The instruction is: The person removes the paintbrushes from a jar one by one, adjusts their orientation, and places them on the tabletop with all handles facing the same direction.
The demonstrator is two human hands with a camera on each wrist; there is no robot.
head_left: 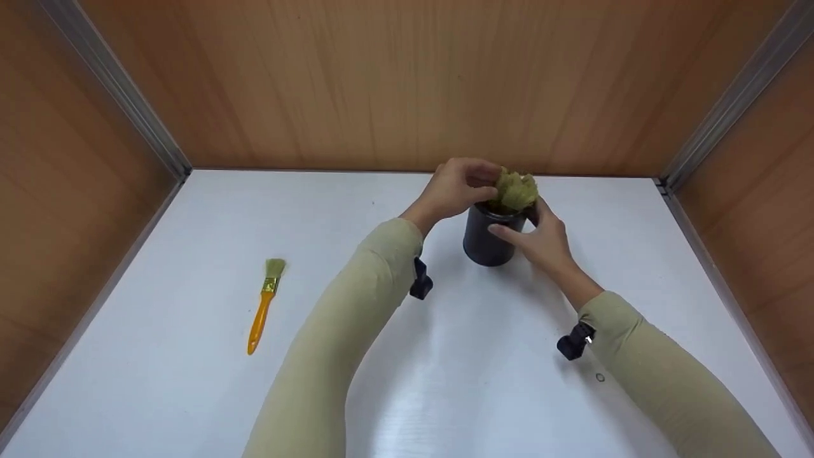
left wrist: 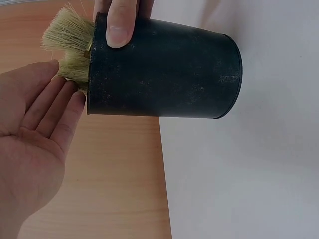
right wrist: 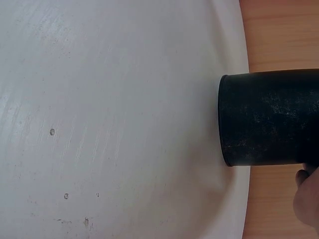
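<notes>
A black cup (head_left: 486, 247) stands on the white table (head_left: 445, 381) near the back wall. Tan brush bristles (head_left: 515, 191) stick up out of its mouth. My right hand (head_left: 542, 243) grips the cup from the right, thumb on its side just below the rim. My left hand (head_left: 455, 187) reaches in from the left, and its fingertips touch the bristles. The left wrist view shows the left palm (left wrist: 35, 129) flat with straight fingers against the bristles (left wrist: 70, 45), and the right thumb (left wrist: 119, 22) on the cup (left wrist: 164, 74). The right wrist view shows the cup (right wrist: 269, 124) and a bit of the right hand (right wrist: 306, 199).
A paintbrush with a yellow handle (head_left: 262, 308) lies on the table at the left, bristles pointing away from me. Wooden walls (head_left: 407, 83) close the table in at the back and on both sides.
</notes>
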